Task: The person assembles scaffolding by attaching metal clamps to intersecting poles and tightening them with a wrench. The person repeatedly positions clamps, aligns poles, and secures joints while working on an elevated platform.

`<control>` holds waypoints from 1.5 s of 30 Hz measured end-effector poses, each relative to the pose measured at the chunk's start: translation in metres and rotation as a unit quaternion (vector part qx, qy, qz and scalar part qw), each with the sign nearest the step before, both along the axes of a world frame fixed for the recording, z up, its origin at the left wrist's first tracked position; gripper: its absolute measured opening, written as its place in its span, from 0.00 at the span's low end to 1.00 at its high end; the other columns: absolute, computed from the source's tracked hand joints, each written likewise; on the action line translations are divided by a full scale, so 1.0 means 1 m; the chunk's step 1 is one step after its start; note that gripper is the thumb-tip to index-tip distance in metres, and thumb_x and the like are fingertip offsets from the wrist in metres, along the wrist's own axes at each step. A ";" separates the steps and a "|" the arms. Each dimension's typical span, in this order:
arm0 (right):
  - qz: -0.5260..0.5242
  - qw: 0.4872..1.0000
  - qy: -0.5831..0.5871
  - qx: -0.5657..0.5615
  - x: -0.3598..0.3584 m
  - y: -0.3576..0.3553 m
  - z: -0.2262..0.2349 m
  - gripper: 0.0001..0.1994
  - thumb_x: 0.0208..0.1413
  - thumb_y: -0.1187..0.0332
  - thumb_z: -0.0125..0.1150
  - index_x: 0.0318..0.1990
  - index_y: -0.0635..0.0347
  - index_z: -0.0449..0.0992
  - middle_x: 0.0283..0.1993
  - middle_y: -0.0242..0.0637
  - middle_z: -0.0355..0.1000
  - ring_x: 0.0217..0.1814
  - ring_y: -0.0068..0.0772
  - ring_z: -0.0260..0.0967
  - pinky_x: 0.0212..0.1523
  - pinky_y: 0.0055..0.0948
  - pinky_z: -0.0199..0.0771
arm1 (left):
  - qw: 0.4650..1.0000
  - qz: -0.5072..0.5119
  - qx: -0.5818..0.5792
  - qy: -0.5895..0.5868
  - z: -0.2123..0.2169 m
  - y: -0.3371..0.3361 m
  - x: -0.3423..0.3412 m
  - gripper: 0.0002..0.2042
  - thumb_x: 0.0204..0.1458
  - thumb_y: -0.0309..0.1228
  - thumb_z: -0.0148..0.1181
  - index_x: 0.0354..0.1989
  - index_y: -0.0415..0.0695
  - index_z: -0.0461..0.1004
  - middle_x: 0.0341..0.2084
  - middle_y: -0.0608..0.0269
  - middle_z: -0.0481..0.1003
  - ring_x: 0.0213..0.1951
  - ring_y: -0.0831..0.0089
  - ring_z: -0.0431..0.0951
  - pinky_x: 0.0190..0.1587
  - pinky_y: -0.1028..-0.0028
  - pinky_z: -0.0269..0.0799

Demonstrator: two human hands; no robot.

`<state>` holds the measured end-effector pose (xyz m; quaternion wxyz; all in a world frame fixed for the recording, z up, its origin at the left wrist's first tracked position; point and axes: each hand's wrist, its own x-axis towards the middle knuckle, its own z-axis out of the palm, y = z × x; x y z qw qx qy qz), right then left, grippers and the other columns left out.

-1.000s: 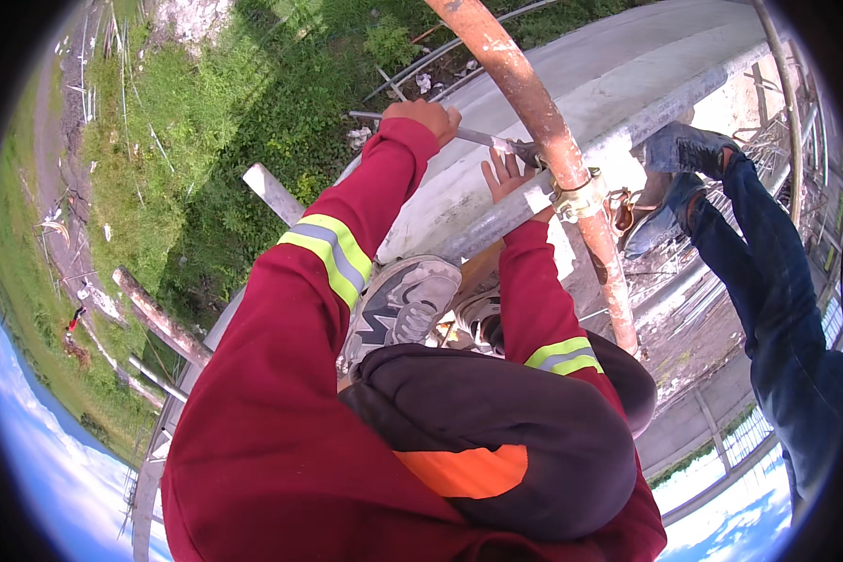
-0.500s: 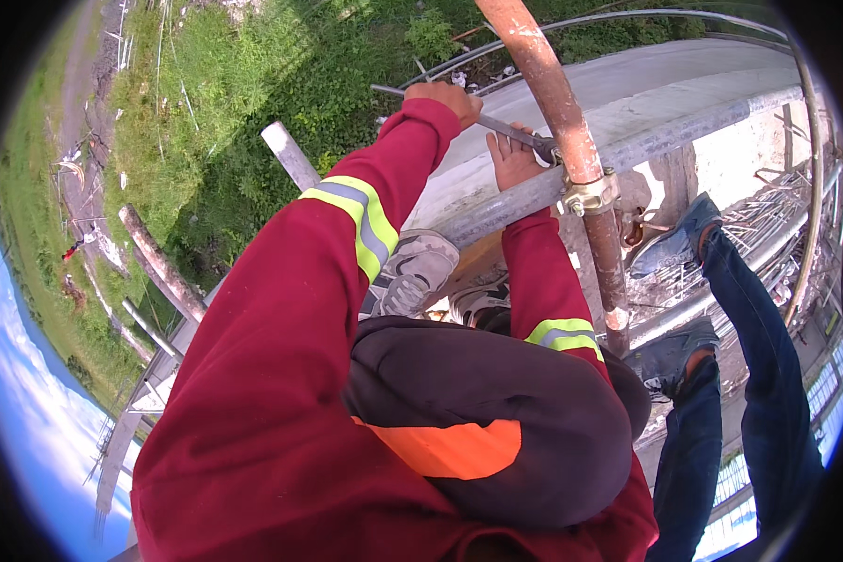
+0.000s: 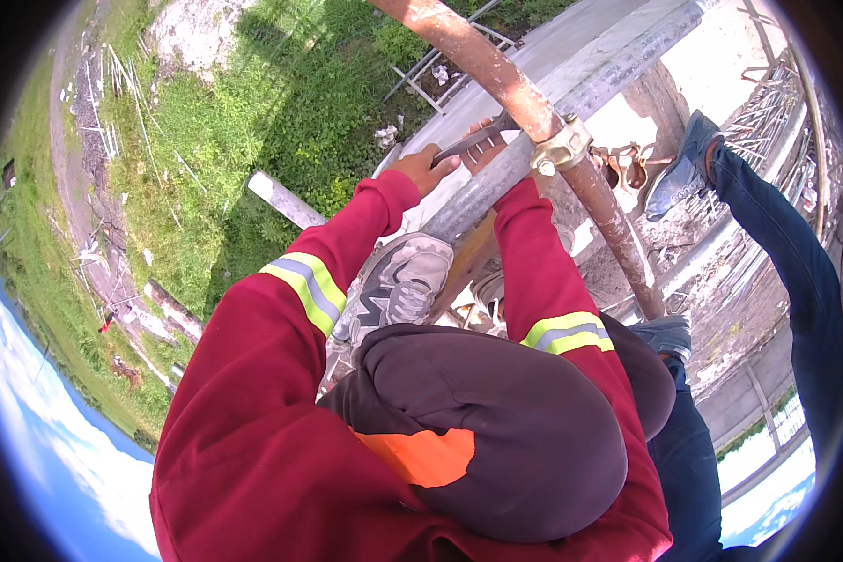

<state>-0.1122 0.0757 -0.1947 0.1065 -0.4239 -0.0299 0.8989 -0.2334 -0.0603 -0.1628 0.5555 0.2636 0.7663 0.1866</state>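
Observation:
My left hand point(image 3: 423, 170) is closed round the handle of a metal wrench point(image 3: 468, 142). The wrench's far end reaches toward a scaffold coupler point(image 3: 562, 148), where a grey scaffold tube point(image 3: 482, 194) crosses a rusty orange one point(image 3: 510, 73). Past the grey tube, my right hand point(image 3: 484, 157) lies beside the wrench with its fingers stretched out. The tube and the wrench cover part of that hand. Whether the wrench's jaw sits on the coupler's nut cannot be made out.
Another person's shoe point(image 3: 681, 169) and jeans-clad legs are close on my right. My own shoe point(image 3: 407, 281) rests beside the grey tube. Grass and scattered poles lie far below on the left. A cut tube end point(image 3: 286, 199) juts out near my left forearm.
My left hand has come down and closer to me with the wrench handle. The right hand has slipped further behind the grey tube. The whole view has shifted and turned somewhat.

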 end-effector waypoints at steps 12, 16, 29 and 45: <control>-0.219 0.891 -0.321 0.234 0.015 -0.015 0.028 0.24 0.63 0.49 0.35 0.50 0.60 0.69 0.43 0.41 0.74 0.40 0.37 0.71 0.42 0.34 0.70 | 0.981 0.150 0.032 0.123 -0.034 -0.022 -0.086 0.19 0.57 0.47 0.50 0.35 0.40 0.71 0.20 0.53 0.70 0.29 0.58 0.76 0.34 0.59 0.67; -0.228 0.872 -0.371 0.224 0.032 -0.035 0.033 0.20 0.63 0.54 0.40 0.44 0.63 0.71 0.38 0.37 0.74 0.36 0.31 0.70 0.39 0.29 0.69 | 0.972 0.204 0.102 -0.056 0.052 -0.086 -0.077 0.17 0.58 0.45 0.54 0.41 0.42 0.74 0.25 0.61 0.74 0.29 0.78 0.75 0.33 0.77 0.69; -0.072 0.704 -0.347 0.616 0.038 0.056 0.203 0.21 0.60 0.52 0.52 0.40 0.66 0.76 0.38 0.39 0.74 0.42 0.29 0.69 0.49 0.28 0.66 | 0.964 0.083 0.252 0.026 0.162 0.001 0.044 0.12 0.59 0.34 0.50 0.45 0.38 0.68 0.29 0.47 0.74 0.32 0.52 0.76 0.36 0.62 0.70; 0.523 0.651 -0.143 0.531 0.031 0.121 0.198 0.60 0.30 0.34 0.68 0.69 0.55 0.47 0.67 0.55 0.52 0.71 0.51 0.48 0.68 0.39 0.47 | 0.971 0.145 0.179 -0.066 0.143 0.007 0.071 0.15 0.62 0.41 0.45 0.44 0.39 0.66 0.20 0.66 0.68 0.17 0.80 0.67 0.21 0.77 0.67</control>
